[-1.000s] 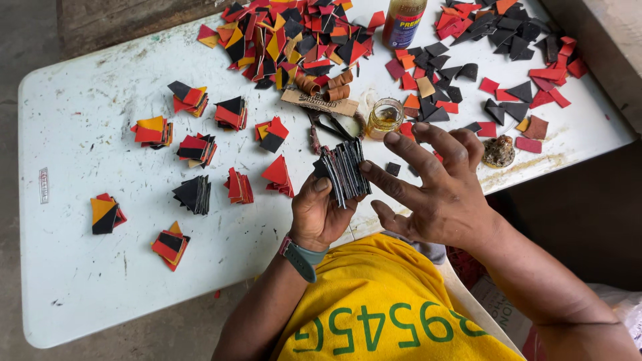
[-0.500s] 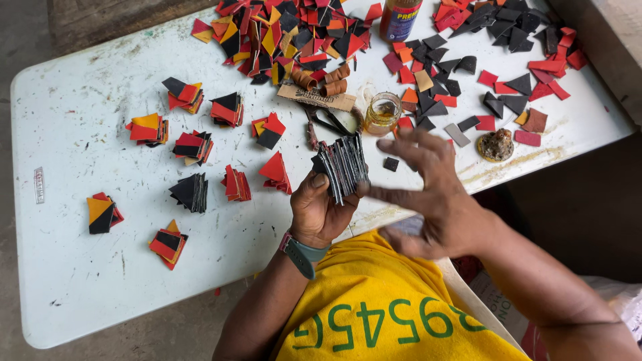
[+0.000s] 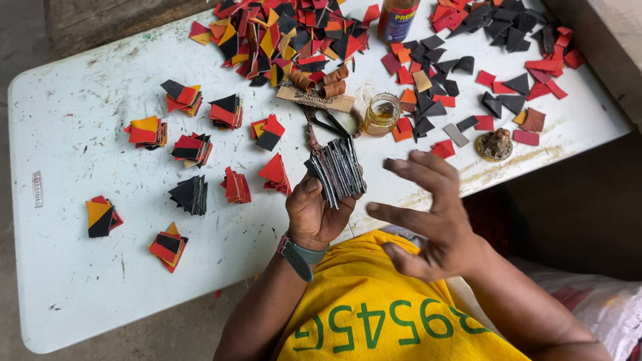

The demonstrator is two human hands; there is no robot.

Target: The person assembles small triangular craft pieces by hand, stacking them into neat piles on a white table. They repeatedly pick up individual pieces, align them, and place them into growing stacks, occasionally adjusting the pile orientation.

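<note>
Fingers (image 3: 428, 175) of the right hand (image 3: 438, 224), spread wider than a moment ago, are held open and empty just beside the thick stack of dark flat leather pieces (image 3: 336, 170), which stays clasped in the left hand's (image 3: 314, 214) grip above the white plastic table (image 3: 67, 167) edge.

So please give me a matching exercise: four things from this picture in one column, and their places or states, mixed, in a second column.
1. left hand
2. right hand
3. glass jar
4. scissors

a. open, fingers spread, holding nothing
b. on the white table, upright, amber liquid inside
c. closed around a stack of dark pieces
d. flat on the table beside the jar

Pairs: 1-c, 2-a, 3-b, 4-d
</note>
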